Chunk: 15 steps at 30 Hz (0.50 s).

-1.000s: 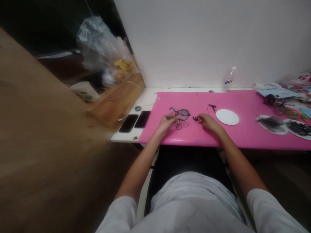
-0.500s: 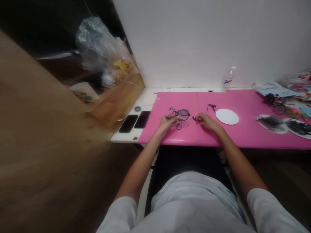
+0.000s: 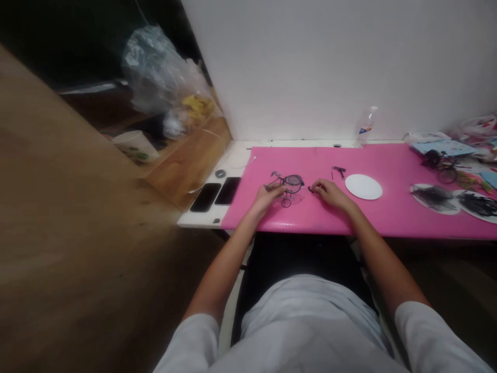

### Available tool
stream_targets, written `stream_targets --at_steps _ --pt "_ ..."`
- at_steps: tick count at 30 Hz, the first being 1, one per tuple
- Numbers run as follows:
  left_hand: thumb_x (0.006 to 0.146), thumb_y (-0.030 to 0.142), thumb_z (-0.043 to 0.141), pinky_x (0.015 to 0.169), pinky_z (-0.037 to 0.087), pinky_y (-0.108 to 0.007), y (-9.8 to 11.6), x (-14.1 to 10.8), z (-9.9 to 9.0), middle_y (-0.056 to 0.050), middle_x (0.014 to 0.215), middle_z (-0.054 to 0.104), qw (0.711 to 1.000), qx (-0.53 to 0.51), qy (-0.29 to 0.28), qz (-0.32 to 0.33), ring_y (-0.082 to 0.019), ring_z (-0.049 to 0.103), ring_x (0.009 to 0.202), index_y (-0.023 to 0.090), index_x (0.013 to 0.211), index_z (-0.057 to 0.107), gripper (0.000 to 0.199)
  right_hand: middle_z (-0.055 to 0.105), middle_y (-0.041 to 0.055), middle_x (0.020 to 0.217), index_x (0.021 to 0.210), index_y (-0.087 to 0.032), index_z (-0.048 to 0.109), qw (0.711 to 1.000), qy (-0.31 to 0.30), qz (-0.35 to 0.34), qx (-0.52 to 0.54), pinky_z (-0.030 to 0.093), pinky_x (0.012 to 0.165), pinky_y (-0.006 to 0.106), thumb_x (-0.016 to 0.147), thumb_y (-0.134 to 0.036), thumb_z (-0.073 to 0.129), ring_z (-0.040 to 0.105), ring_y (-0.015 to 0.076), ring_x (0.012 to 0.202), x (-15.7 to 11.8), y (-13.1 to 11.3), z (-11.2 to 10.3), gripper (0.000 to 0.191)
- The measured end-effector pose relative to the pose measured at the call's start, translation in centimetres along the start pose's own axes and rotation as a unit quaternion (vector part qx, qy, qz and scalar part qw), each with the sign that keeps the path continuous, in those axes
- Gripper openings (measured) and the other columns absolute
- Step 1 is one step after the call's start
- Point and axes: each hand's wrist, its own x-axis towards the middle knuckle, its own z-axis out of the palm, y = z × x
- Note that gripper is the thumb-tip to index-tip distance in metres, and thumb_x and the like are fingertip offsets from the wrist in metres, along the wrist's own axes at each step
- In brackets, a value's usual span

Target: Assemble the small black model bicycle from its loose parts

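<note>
A small black model bicycle point(image 3: 293, 182) is tilted above the pink mat point(image 3: 330, 217), its large wheel turned toward my right side. My left hand point(image 3: 269, 194) pinches its frame between thumb and fingers. To the right of the bicycle, my right hand point(image 3: 328, 191) holds a tiny dark part point(image 3: 310, 189) at its fingertips, a small gap away from the wheel. Just beyond that hand lie a black tool-like piece point(image 3: 339, 171) and a thin dark stick point(image 3: 332, 175). The exact kind of the tiny part is too small to make out.
A white plate point(image 3: 364, 187) lies right of my right hand. Farther right are plates of black parts point(image 3: 435, 198) and another model bicycle point(image 3: 442, 165). Two phones point(image 3: 205, 197) rest at the left edge. A clear bottle point(image 3: 366, 126) stands by the wall.
My right hand has shifted very slightly left with the tiny dark part. My left hand and the model bicycle look almost the same.
</note>
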Motion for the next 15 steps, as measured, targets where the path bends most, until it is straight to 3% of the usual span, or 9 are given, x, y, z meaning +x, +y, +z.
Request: stream_targets --at_steps 3,9,15 --pt "0.066 0.031 0.098 0.078 0.058 -0.029 0.0 0.0 0.0 -0.013 0.097 0.076 1.000 -0.001 0.002 0.002 -0.017 0.070 0.081 0.009 0.097 0.079 0.043 0.074 0.0106 0.110 0.106 -0.019 0.071 0.998 -0.006 0.017 0.061 0.054 0.089 0.036 0.100 -0.035 0.063 0.067 0.0229 0.098 0.0 -0.3 0.0 0.019" --pt "0.066 0.034 0.098 0.077 0.057 -0.029 -0.1 0.0 0.0 -0.012 0.097 0.076 1.000 0.015 0.003 0.006 -0.017 0.070 0.081 0.010 0.095 0.079 0.043 0.076 0.0089 0.102 0.114 -0.020 0.075 0.978 -0.036 0.069 0.192 0.048 0.055 0.027 0.091 -0.049 0.077 0.061 0.0162 0.068 -0.1 -1.3 -0.5 0.037" --pt "0.066 0.033 0.098 0.077 0.057 -0.029 0.0 0.0 0.0 -0.012 0.097 0.076 1.000 0.008 -0.002 0.004 -0.017 0.070 0.081 0.010 0.097 0.079 0.044 0.077 0.0088 0.109 0.128 -0.023 0.076 0.978 -0.043 0.048 0.198 0.052 0.064 0.029 0.093 -0.049 0.075 0.065 0.0183 0.081 -0.5 -2.7 -1.5 0.043"
